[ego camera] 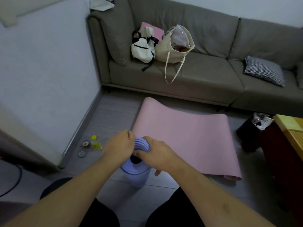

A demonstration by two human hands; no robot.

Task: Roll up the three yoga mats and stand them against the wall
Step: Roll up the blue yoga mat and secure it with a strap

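Observation:
A rolled lilac yoga mat stands on end on the floor between my knees. My left hand grips its top rim from the left, fingers curled over the spiral edge. On the right side of the rim my right hand holds the roll, thumb across the top and fingers down its side. A pink yoga mat lies unrolled on the floor just beyond, its far end curling up near the sofa. No third mat is in view.
A grey corner sofa with a white backpack, a tote bag and a checked cushion fills the back. The wall runs along the left, with a yellow bottle and small lids at its foot. A black bin and wooden table stand right.

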